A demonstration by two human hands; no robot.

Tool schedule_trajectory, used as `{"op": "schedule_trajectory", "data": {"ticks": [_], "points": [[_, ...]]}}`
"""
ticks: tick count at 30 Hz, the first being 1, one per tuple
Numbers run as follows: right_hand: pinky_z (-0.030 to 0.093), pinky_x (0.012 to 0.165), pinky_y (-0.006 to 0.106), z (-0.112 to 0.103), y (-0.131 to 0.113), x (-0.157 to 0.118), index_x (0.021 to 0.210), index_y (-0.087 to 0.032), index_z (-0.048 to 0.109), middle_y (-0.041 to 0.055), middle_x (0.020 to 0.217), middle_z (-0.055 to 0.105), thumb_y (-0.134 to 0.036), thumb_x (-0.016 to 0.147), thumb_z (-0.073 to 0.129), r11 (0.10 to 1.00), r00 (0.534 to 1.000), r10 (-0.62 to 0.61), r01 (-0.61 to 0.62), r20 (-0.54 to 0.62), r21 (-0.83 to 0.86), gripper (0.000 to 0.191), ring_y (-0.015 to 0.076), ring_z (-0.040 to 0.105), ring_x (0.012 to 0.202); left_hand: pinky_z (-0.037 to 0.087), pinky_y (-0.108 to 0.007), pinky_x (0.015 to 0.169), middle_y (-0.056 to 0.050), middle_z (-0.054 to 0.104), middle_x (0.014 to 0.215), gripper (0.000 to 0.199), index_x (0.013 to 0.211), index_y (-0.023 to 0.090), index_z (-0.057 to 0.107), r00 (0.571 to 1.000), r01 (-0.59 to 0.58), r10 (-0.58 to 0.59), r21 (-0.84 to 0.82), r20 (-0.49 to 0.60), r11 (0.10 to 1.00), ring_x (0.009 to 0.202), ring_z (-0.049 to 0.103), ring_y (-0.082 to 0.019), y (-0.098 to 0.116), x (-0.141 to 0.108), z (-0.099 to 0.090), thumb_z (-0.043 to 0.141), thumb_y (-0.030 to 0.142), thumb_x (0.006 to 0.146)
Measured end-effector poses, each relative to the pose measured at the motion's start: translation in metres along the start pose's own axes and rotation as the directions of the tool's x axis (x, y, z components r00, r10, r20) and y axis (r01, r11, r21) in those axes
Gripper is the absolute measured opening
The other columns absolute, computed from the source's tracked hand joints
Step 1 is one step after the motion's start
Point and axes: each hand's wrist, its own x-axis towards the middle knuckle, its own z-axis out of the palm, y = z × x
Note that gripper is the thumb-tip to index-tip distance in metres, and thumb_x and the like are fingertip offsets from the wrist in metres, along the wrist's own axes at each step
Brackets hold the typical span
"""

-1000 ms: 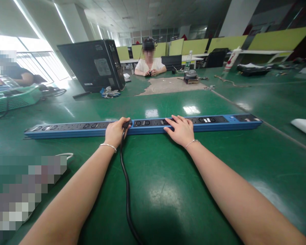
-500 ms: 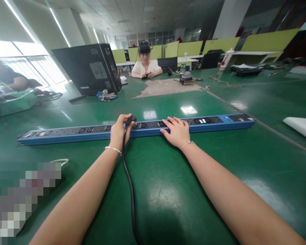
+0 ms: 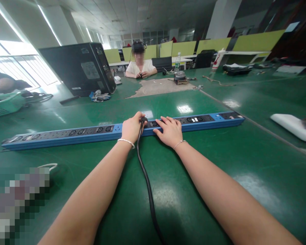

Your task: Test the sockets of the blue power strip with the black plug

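A long blue power strip (image 3: 102, 138) with black sockets lies across the green table in front of me. My left hand (image 3: 132, 128) grips the black plug (image 3: 143, 119) of a power cord (image 3: 148, 180), held against the strip's sockets just left of my other hand. Whether the plug's pins sit in a socket is hidden by my fingers. The cord runs down toward me between my arms. With fingers spread, my right hand (image 3: 169, 132) rests on the strip and steadies its middle.
Across the green table (image 3: 112, 204) sits another person (image 3: 140, 68). A black computer case (image 3: 79, 69) stands at the back left, with gloves (image 3: 100, 96) beside it. A green basket (image 3: 7, 104) is at far left; a white object (image 3: 292, 126) lies right. One item at lower left is pixelated.
My left hand has carried the plug right along the strip, closer to my right hand, and down onto the sockets. The whole view has shifted slightly; my right hand stays on the strip.
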Motion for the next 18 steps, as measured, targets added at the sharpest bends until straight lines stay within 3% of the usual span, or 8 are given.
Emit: {"op": "schedule_trajectory", "data": {"ticks": [10,18], "points": [[0.023,0.101,0.048,0.000,0.000,0.000,0.126,-0.029,0.057,0.0055,0.137,0.050,-0.052,0.086,0.048,1.000,1.000,-0.001,0.001,0.001,0.011,0.047,0.0275,0.039,0.125,0.046,-0.032,0.073,-0.005,0.071,0.091,0.028,0.109,0.026,0.058,0.996,-0.073,0.078,0.140,-0.030,0.987,0.086,0.066,-0.024,0.004,-0.006,0.002,0.055,0.036,0.083],[0.023,0.102,0.049,-0.001,0.001,0.000,0.125,-0.029,0.058,0.0049,0.136,0.052,-0.051,0.085,0.049,1.000,1.000,0.001,-0.001,-0.007,0.013,0.046,0.0277,0.039,0.126,0.042,-0.035,0.080,-0.005,0.071,0.090,0.026,0.107,0.026,0.059,0.984,-0.160,0.173,0.217,-0.044,0.963,0.089,0.064,-0.023,0.003,-0.015,0.005,0.047,0.039,0.088]]}}
